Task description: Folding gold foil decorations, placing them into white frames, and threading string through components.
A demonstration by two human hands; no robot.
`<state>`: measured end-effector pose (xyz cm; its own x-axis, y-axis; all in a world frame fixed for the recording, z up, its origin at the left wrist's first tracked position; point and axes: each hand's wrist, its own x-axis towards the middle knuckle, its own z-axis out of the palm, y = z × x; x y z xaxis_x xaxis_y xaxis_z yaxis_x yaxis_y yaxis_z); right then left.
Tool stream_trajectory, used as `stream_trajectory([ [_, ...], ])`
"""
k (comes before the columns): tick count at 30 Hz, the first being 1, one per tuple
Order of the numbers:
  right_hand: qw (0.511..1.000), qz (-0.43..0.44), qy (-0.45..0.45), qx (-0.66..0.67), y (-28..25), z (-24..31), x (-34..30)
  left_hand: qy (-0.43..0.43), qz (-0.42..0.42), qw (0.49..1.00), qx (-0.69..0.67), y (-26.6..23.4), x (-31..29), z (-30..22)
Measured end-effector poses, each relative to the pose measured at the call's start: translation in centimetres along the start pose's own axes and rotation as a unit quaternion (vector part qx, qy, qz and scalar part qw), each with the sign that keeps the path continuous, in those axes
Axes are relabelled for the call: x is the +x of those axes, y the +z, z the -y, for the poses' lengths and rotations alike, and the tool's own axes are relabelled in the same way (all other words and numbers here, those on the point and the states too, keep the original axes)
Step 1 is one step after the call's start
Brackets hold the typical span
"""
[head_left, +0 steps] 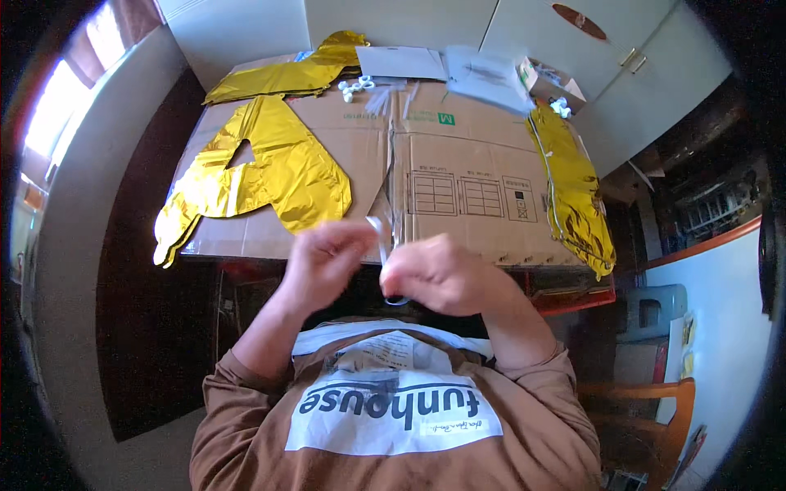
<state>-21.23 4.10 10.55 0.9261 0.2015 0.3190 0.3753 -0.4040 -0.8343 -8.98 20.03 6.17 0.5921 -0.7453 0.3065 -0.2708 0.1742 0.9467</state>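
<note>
My left hand (pixel 329 260) and my right hand (pixel 438 274) are raised in front of my chest, near the front edge of the cardboard. Between them runs a narrow white ribbon-like strip (pixel 380 239), blurred by motion. The fingers of my right hand are closed on the strip, and a white curve of it shows below that hand. My left hand is curled at the strip's upper end, and its fingertips are smeared. Just beyond my left hand a flat gold foil balloon (pixel 291 176) with a triangular hole lies on the cardboard (pixel 426 155).
A stack of gold foil balloons (pixel 274 80) lies at the far left, and another gold foil stack (pixel 569 188) hangs over the right edge. Along the back are small white coils (pixel 356 87), white sheets (pixel 401 63) and an open box (pixel 553 82). A wooden chair (pixel 675 417) stands at right.
</note>
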Motion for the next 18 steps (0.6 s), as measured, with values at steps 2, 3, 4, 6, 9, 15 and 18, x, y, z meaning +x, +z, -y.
stream_trajectory([
  [2, 0.989, -0.114, 0.078, 0.062, -1.7, -0.5, 0.5, -0.084, 0.154, 0.984, -0.041, 0.4, -1.3, -1.4],
  [3, 0.988, -0.144, 0.049, -0.04, -2.7, -1.5, 1.0, -0.16, 0.199, 0.955, -0.153, 0.3, -1.3, -2.3],
  [4, 0.992, -0.111, 0.052, -0.018, -2.0, -1.6, 0.5, -0.161, 0.175, 0.942, -0.236, -0.1, -1.2, -2.9],
  [6, 0.998, -0.028, 0.052, 0.021, -0.1, -1.1, 0.3, -0.096, 0.023, 0.96, -0.262, -0.1, 0.2, -1.4],
  [9, 0.988, -0.085, 0.074, 0.103, -0.9, -0.5, 0.6, -0.11, 0.09, 0.988, -0.062, 1.0, -0.7, -1.3],
  [15, 0.998, -0.057, -0.001, -0.009, 0.0, -1.4, 0.4, -0.13, -0.056, 0.951, -0.274, 0.1, 0.7, -1.3],
  [18, 0.985, -0.166, -0.013, -0.04, -1.8, -1.3, 1.1, -0.152, 0.099, 0.98, -0.088, 1.3, -1.2, -1.2],
])
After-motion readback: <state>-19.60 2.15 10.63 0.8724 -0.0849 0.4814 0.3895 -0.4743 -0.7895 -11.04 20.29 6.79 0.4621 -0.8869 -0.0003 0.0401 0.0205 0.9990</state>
